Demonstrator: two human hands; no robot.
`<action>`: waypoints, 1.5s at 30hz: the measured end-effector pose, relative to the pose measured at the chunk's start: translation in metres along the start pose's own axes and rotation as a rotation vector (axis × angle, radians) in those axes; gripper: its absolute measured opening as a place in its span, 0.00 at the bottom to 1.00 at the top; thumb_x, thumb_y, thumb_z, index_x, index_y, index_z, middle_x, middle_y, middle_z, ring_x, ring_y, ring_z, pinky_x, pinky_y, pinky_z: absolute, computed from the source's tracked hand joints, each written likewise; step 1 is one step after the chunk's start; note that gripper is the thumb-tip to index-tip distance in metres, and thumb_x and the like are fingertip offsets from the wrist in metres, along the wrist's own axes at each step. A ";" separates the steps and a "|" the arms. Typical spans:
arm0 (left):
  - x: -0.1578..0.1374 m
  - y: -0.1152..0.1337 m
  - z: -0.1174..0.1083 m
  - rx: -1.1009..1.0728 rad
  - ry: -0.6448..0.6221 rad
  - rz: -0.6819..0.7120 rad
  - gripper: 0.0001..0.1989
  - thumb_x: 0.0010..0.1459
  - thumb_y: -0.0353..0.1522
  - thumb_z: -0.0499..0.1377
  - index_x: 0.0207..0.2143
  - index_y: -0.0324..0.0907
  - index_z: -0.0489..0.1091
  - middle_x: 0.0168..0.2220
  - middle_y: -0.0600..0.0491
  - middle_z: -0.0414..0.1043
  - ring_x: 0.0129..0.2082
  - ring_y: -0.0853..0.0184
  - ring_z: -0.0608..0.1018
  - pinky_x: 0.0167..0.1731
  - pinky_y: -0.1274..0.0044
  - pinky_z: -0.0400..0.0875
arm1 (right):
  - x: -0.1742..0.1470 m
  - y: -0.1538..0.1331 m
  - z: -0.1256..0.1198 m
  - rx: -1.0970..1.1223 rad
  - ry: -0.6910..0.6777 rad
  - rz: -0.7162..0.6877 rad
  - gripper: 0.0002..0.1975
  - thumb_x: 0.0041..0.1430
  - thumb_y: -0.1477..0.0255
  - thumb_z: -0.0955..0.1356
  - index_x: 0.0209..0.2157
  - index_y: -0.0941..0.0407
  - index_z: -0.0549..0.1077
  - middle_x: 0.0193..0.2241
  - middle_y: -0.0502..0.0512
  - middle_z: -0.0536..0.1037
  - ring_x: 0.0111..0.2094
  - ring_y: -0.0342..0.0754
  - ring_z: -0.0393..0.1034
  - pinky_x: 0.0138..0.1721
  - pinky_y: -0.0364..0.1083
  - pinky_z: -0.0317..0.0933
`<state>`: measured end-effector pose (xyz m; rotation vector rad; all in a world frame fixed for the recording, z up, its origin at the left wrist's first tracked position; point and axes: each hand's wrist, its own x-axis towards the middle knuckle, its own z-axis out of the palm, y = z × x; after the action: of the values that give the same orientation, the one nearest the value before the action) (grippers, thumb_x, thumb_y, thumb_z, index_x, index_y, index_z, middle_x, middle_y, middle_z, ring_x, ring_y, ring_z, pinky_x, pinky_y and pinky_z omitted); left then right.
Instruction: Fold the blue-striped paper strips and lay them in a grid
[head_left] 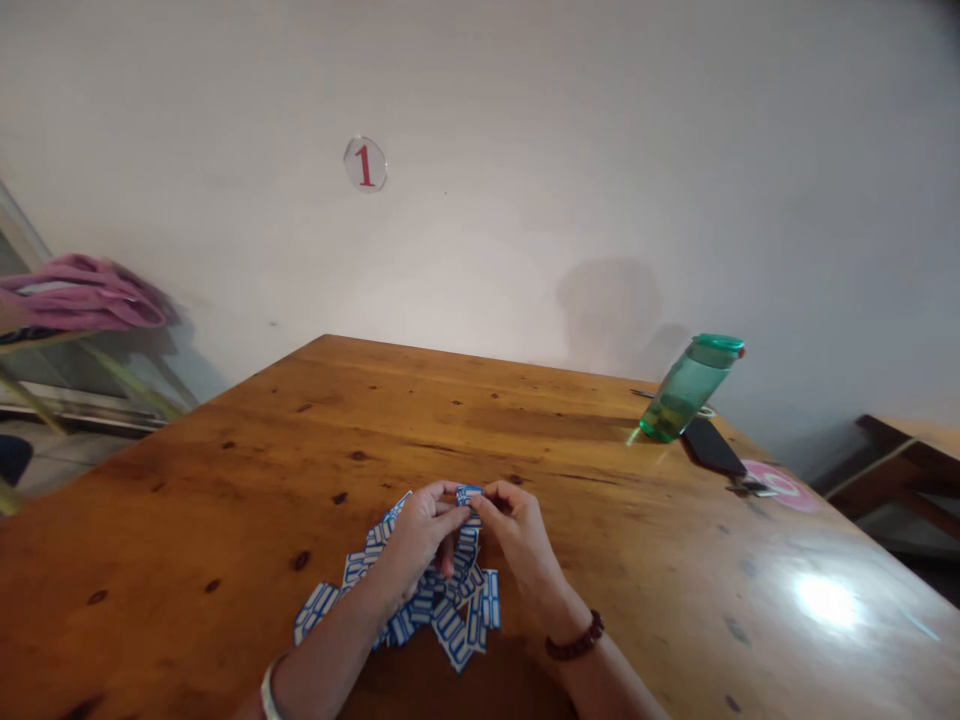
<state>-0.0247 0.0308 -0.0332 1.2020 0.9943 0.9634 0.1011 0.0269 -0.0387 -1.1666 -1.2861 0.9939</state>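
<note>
Between my two hands is a small blue-bordered label sheet (469,494), held up just above the table. The fingers of my left hand (417,535) pinch its left side, and a pale bangle circles that wrist. At its right edge, my right hand (523,532) grips with thumb and forefinger; a dark red bead bracelet sits on this wrist. Below and around my left hand spreads a loose pile of similar blue-and-white label sheets (453,632), overlapping at many angles. My left hand and forearm hide part of the pile.
A green bottle (686,392) stands on the wooden table (390,420) toward the back right. Beside it lie a dark phone (712,447) and a pink round disc (781,485). A wall with a red number sign (365,165) rises behind. Pink cloth (90,292) rests off to the left.
</note>
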 end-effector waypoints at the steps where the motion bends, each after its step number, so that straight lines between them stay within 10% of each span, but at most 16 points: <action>1: 0.000 -0.001 0.000 0.015 -0.003 0.004 0.18 0.46 0.39 0.58 0.37 0.39 0.63 0.13 0.64 0.61 0.06 0.76 0.62 0.05 0.84 0.52 | 0.000 -0.001 0.001 0.043 -0.023 0.016 0.08 0.46 0.68 0.67 0.22 0.59 0.70 0.18 0.48 0.69 0.22 0.42 0.60 0.25 0.41 0.54; 13: 0.000 0.003 0.000 0.019 -0.034 -0.012 0.26 0.46 0.39 0.57 0.47 0.37 0.60 0.17 0.61 0.66 0.08 0.74 0.65 0.08 0.82 0.52 | -0.005 -0.009 -0.004 0.249 -0.144 0.155 0.08 0.44 0.67 0.69 0.24 0.58 0.73 0.21 0.50 0.73 0.24 0.44 0.65 0.28 0.43 0.57; 18: 0.005 0.014 -0.013 0.146 0.145 0.056 0.18 0.44 0.37 0.57 0.39 0.38 0.66 0.28 0.52 0.74 0.16 0.71 0.73 0.11 0.82 0.57 | 0.009 -0.006 -0.024 -0.229 0.002 0.007 0.07 0.45 0.70 0.67 0.21 0.58 0.73 0.18 0.50 0.72 0.21 0.43 0.62 0.23 0.41 0.54; 22: 0.009 0.028 -0.019 0.208 0.158 0.151 0.13 0.45 0.33 0.56 0.35 0.37 0.69 0.35 0.45 0.76 0.35 0.63 0.77 0.33 0.75 0.70 | 0.016 0.005 -0.037 -0.571 0.086 -0.138 0.07 0.49 0.73 0.64 0.23 0.57 0.72 0.21 0.51 0.73 0.22 0.44 0.63 0.25 0.42 0.55; 36: 0.015 -0.017 0.018 1.022 0.069 0.093 0.26 0.51 0.24 0.45 0.55 0.32 0.55 0.58 0.40 0.53 0.59 0.61 0.54 0.57 0.65 0.46 | 0.020 0.025 -0.035 -0.877 -0.103 -0.232 0.07 0.54 0.79 0.62 0.28 0.57 0.70 0.28 0.53 0.71 0.31 0.46 0.66 0.32 0.41 0.56; 45: 0.015 -0.034 0.020 0.823 0.060 0.149 0.29 0.49 0.24 0.47 0.56 0.34 0.54 0.58 0.40 0.53 0.59 0.62 0.54 0.57 0.64 0.45 | 0.022 0.030 -0.037 -0.771 -0.107 -0.248 0.07 0.52 0.80 0.63 0.26 0.57 0.69 0.26 0.53 0.71 0.29 0.45 0.64 0.31 0.42 0.56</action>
<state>0.0002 0.0360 -0.0665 1.9520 1.4292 0.7095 0.1413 0.0511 -0.0619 -1.4774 -1.9329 0.3686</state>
